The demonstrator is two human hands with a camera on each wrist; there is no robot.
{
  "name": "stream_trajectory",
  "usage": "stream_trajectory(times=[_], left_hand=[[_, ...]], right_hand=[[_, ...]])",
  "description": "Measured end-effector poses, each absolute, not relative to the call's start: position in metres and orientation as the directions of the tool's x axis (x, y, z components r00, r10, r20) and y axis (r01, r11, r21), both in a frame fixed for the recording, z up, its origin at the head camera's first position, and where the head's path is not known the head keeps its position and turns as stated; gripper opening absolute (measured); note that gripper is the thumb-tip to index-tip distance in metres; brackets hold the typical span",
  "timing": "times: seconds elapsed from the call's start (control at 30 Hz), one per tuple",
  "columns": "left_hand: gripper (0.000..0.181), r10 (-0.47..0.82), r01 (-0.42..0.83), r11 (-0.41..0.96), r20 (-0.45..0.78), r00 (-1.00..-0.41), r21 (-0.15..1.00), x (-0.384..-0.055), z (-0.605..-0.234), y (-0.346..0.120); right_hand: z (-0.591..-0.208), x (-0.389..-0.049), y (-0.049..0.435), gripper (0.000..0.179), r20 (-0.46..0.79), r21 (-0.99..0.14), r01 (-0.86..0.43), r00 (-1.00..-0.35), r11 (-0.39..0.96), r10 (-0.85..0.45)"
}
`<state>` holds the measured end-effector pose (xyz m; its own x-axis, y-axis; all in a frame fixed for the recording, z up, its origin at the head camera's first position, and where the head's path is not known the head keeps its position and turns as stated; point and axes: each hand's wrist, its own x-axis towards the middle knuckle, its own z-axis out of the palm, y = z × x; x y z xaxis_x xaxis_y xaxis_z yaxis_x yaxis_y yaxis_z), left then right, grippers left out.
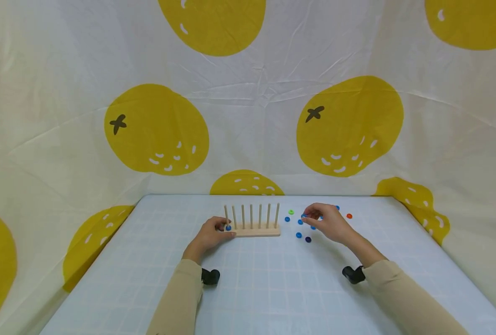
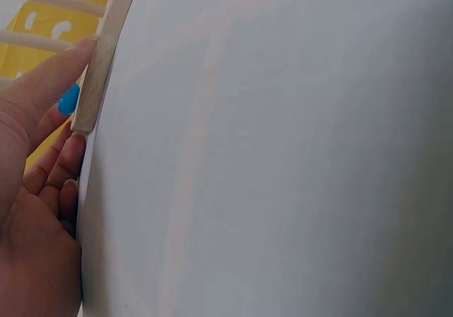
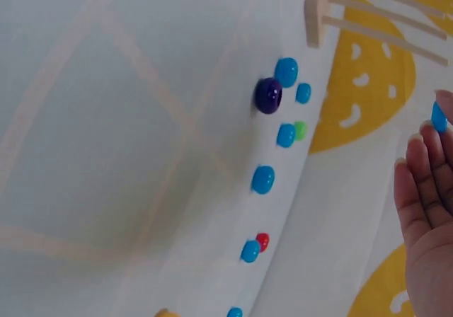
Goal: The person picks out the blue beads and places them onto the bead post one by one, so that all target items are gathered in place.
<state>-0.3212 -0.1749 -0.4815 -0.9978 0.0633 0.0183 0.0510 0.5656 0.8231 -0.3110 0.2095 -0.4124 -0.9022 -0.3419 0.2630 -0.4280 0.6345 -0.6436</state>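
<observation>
A pale wooden peg rack (image 1: 252,231) with several upright pegs stands on the table. My left hand (image 1: 209,235) grips its left end, thumb at the front edge and fingers round the end and behind. One blue bead (image 1: 228,228) sits low on the leftmost peg; the left wrist view shows that blue bead (image 2: 69,100) beside the thumb. Right of the rack, above the table, my right hand (image 1: 331,225) pinches another blue bead (image 3: 439,117) between thumb and fingertip. Loose blue beads (image 1: 299,235) lie below and around this hand, some partly hidden by it.
Among the scattered beads are a dark purple bead (image 1: 308,239), a green bead (image 1: 291,212) and a red-orange bead (image 1: 349,216). A pale checked cloth (image 1: 248,288) covers the table. Behind it hangs a white curtain (image 1: 252,130) with yellow fruit prints.
</observation>
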Motion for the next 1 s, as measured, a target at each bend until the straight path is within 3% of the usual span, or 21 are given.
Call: stream_trajectory(times=[0.7,1.0], left_hand=[[0.043,0.067,0.054,0.565,0.019,-0.998,0.823,-0.323,-0.483,-0.177],[0.044,0.076,0.067,0.563,0.029,-0.997,0.824,-0.323,-0.482,-0.176]], right_hand=[[-0.402,-0.319,0.165,0.016,0.298,-0.655,-0.498,-0.861,0.568,-0.412],[-0.394,-0.321,0.144,0.017,0.336,-0.652,-0.566,-0.812,0.504,-0.478]])
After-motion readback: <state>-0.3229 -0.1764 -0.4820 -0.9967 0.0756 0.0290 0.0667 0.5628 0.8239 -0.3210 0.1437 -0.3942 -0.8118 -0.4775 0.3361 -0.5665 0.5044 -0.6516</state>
